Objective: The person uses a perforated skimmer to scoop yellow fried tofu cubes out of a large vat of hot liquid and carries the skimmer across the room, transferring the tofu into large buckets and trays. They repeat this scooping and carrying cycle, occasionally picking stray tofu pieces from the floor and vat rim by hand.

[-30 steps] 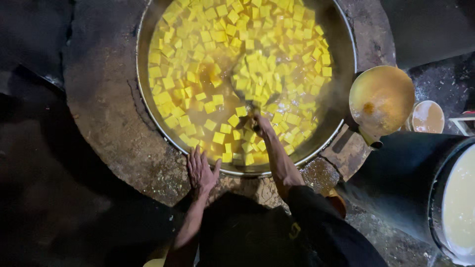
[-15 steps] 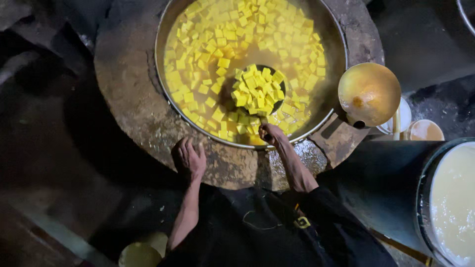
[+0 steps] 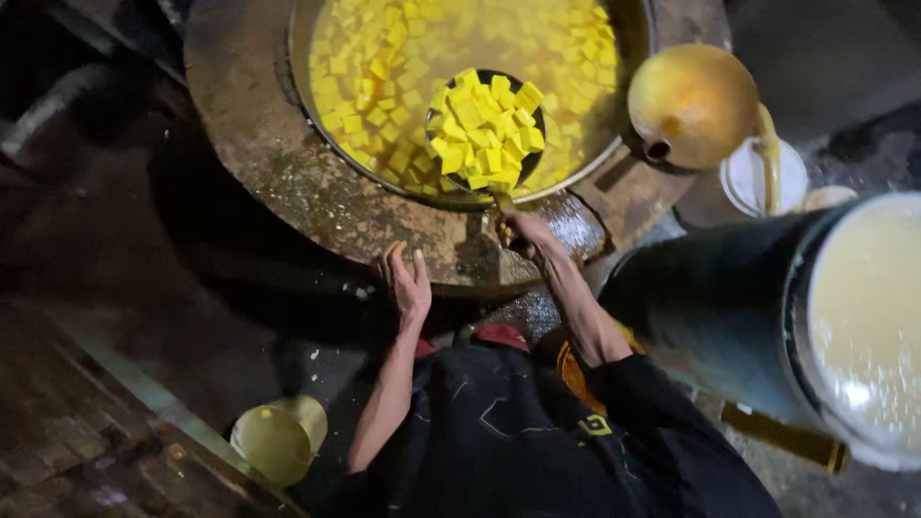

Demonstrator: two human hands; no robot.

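Note:
A large round wok (image 3: 317, 125) sunk in a stone stove holds yellow liquid full of yellow cubes (image 3: 384, 58). My right hand (image 3: 520, 233) grips the handle of a round skimmer ladle (image 3: 484, 129), which is lifted above the liquid and heaped with cubes. My left hand (image 3: 407, 280) rests flat, fingers spread, on the stove's rough rim (image 3: 288, 197) just below the wok. My dark sleeves and apron fill the bottom centre.
A big dark drum (image 3: 700, 307) of pale liquid (image 3: 873, 317) stands at the right. A yellow gourd-like dipper (image 3: 693, 104) sits beside the wok, a white bowl (image 3: 753, 177) behind it. A yellow bucket (image 3: 278, 439) stands on the floor lower left.
The ladle has come up out of the liquid loaded with cubes and moved toward the near rim. My left hand stayed on the stove edge. The view shifted.

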